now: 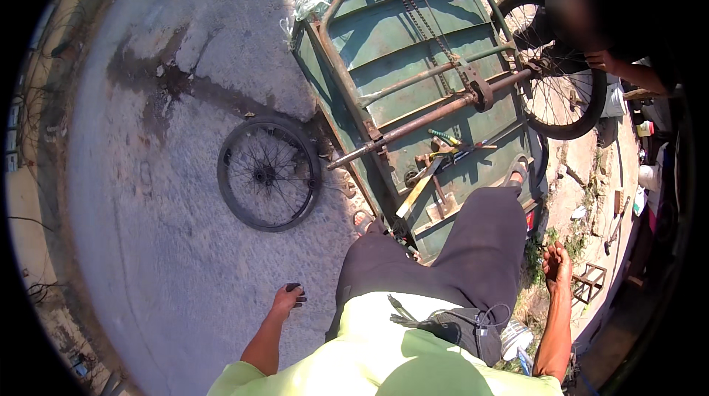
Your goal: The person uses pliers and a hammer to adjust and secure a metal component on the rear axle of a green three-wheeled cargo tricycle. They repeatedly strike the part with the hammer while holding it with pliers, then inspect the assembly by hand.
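My left hand (288, 297) hangs low over the concrete, fingers partly curled around something small and dark that I cannot make out. My right hand (557, 267) hangs open, fingers loosely bent and empty. My feet are on or beside a green metal cart body (354, 71), which lies bottom up with a rusty axle (436, 115), a chain (421, 16) and tubular frame. Several tools (443, 160), some yellow-handled, lie on it between my legs and the axle. A detached spoked wheel (267, 174) lies flat left of the cart, near the axle's bare end.
Another person (628, 75) at upper right has a hand at the wheel (561, 93) on the axle's right end. Cracked concrete (148, 197) spreads to the left. Weeds, a white bucket (614, 101), a small metal stand (588, 283) and scattered items line the right; tangled wires hang far left.
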Demonstrator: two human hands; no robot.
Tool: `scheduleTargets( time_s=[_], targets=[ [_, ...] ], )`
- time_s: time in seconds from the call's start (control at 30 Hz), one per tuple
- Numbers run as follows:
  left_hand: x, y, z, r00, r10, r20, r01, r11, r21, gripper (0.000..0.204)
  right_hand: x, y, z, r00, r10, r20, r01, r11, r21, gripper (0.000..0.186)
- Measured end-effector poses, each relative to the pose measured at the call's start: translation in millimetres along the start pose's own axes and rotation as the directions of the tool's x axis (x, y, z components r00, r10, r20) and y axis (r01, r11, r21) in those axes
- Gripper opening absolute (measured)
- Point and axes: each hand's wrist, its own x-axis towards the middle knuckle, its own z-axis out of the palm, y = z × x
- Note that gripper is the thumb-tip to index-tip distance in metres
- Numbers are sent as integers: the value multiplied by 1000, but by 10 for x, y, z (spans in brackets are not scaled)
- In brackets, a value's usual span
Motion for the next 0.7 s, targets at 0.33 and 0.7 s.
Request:
scheduleTargets(
  time_s=[0.33,0.7],
  targets=[
    [10,-201,-539,994,-16,-109,7,997,-74,26,-642,1504,-1714,931,257,-258,-246,966,74,22],
    [-342,-1335,-1194,985,-92,-147,97,995,22,24,-414,1265,15,987,48,151,-30,992,-122,37]
  ],
)
